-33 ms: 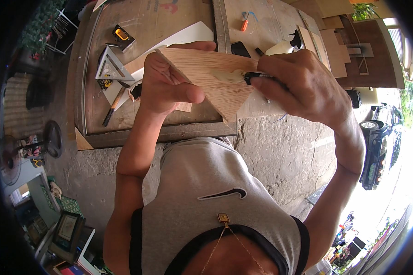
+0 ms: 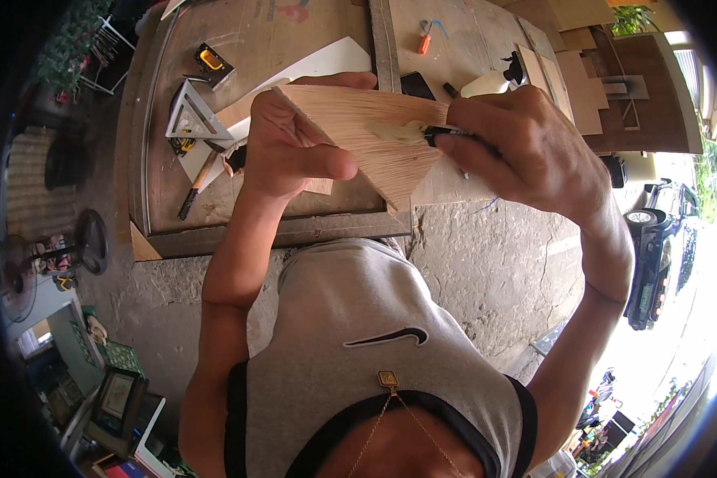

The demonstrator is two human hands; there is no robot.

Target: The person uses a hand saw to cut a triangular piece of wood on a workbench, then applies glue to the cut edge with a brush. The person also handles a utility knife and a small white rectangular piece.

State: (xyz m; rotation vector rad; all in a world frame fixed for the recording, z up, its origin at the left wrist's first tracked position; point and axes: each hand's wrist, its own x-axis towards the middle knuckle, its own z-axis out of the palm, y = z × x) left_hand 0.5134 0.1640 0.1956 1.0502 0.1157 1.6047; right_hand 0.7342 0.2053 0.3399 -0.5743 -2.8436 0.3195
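My left hand [image 2: 295, 147] holds a thin piece of light-grained wood [image 2: 382, 163] by its left edge, thumb and fingers wrapped about that edge. The piece is raised and tilted above the near edge of the workbench. My right hand [image 2: 526, 147] grips a black-handled tool [image 2: 432, 135] at the wood's right side. Its tip meets a pale, cream-coloured patch [image 2: 398, 131] on the wood face. Whether this patch is a smear or part of the tool I cannot tell. Most of the handle is hidden inside my right fist.
On the workbench [image 2: 295, 227] lie a hammer [image 2: 201, 182], a triangular metal square [image 2: 195, 115], a black-and-yellow tool [image 2: 213, 62] and a white strip [image 2: 327, 64]. Farther right are an orange-handled screwdriver [image 2: 425, 41] and a pale bottle [image 2: 490, 82]. A fan [image 2: 92, 241] stands at left.
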